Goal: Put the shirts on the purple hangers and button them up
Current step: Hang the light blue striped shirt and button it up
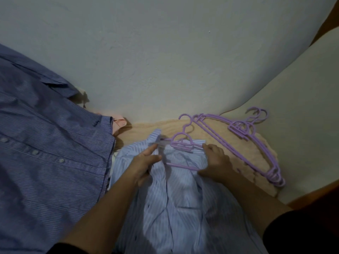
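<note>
Pale blue striped cotton shirt (176, 204) spread flat on peach towel (216, 131), purple plastic hanger (180, 143) inside collar. Left hand (146, 162) pinching left placket, right hand (214, 162) gripping right collar edge: seating shoulders before buttoning. Spare purple hangers (244, 136) stacked nearby.

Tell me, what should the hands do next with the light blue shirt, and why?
Probably pull the collar sides together over the purple hanger and fasten the top button. The hanger already lies inside the light blue shirt, its hook poking out at the neck, and the shirt front is open. The left hand and the right hand each grip the cloth near the collar.
</note>
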